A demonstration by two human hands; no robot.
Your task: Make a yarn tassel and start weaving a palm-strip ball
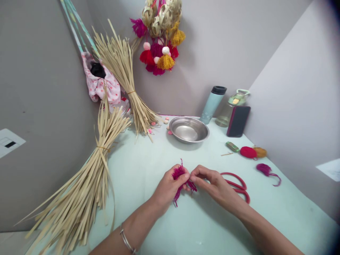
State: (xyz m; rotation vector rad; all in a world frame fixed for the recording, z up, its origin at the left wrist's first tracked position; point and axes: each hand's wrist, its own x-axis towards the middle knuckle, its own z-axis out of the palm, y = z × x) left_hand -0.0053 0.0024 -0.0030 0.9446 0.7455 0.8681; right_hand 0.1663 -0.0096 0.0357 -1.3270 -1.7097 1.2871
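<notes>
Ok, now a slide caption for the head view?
Left hand gripping magenta yarn, right hand beside it, metal bowl beyond.

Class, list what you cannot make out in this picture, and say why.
All in the head view:
Red scissors: blades hidden by the right hand and forearm.
Magenta yarn: middle covered by the left hand.
Right fingertips: too small to tell whether they pinch a strand.
Hanging ornaments: tops cut off by the upper edge.
</notes>
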